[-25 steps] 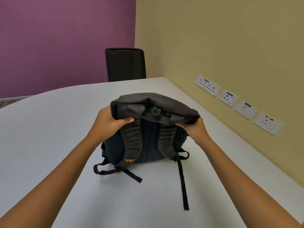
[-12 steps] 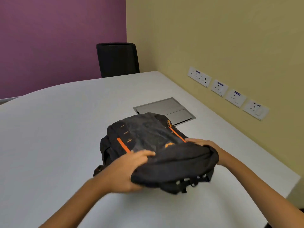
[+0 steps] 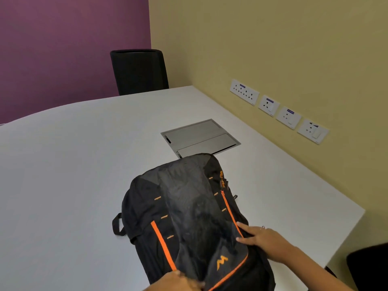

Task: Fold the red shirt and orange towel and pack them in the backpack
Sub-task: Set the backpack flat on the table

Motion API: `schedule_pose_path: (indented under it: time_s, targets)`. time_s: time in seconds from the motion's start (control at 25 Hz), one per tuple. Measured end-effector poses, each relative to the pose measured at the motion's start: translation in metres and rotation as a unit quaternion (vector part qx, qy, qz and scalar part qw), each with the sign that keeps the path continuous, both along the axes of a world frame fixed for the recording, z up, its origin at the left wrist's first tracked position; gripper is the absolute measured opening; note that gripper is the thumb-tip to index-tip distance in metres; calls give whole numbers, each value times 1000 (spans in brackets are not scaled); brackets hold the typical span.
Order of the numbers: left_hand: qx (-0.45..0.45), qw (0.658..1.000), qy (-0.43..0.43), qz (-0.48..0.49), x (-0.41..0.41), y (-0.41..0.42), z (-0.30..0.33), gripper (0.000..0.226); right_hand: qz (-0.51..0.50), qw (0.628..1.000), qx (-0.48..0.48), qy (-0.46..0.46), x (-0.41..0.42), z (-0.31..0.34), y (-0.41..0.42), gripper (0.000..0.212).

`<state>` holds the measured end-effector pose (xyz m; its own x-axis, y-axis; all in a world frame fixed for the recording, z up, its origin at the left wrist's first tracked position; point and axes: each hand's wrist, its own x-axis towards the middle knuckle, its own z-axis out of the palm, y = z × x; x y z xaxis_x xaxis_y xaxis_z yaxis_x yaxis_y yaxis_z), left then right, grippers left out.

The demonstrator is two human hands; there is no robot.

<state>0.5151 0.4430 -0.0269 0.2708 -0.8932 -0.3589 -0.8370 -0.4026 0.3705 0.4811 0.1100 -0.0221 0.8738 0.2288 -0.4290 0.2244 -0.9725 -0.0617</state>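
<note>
A black backpack (image 3: 189, 208) with orange trim lies flat on the white table (image 3: 73, 175), front side up, its top end toward me. My right hand (image 3: 260, 240) rests flat on the bag's right edge, fingers spread. My left hand (image 3: 178, 282) sits at the bottom edge of the view, pinching the bag's fabric at its near end. Neither a red shirt nor an orange towel shows anywhere.
A grey metal cable hatch (image 3: 199, 137) is set into the table just beyond the bag. A black chair (image 3: 139, 71) stands at the far end. Wall sockets (image 3: 277, 111) line the yellow wall on the right. Another dark chair (image 3: 369, 267) sits at the lower right corner.
The backpack went from upright with its straps facing me to lying flat, front side up. My hands shifted from gripping its top to its near end and right edge.
</note>
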Motion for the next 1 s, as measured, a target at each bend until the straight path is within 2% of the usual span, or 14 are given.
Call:
schedule_pose_path:
  time_s: [0.08, 0.12, 0.2, 0.24, 0.32, 0.4, 0.52, 0.6, 0.76, 1.0]
  targets:
    - [-75, 994, -49, -62, 21, -9, 23, 25, -14, 1000, 3, -24, 2, -10, 12, 49]
    - [-103, 989, -93, -48, 37, -15, 40, 24, -30, 998, 10, -57, 7, -9, 23, 53]
    - [-195, 962, -185, 50, 79, -21, 51, 27, -115, 976, 59, -177, 25, -3, 51, 58]
    - [-185, 950, -227, 105, 100, -24, 59, 39, -164, 955, 88, -232, 37, 1, 66, 51]
    - [-127, 937, -244, 215, 138, -31, 67, 70, -218, 916, 145, -304, 62, 13, 96, 42]
    - [-44, 942, -190, 273, 162, -33, 62, 83, -207, 927, 146, -277, 90, 25, 122, 57]
    - [-5, 945, -193, 263, 174, -33, 36, 95, -208, 948, 108, -217, 128, 27, 147, 71]
    - [-15, 936, -230, 264, 177, -32, 23, 97, -226, 946, 103, -209, 140, 11, 154, 71]
    - [-31, 920, -293, 260, 181, -34, 14, 94, -241, 934, 77, -253, 146, -24, 158, 69]
    - [-104, 896, -339, 267, 177, -32, -7, 93, -234, 924, 64, -295, 146, -44, 158, 70]
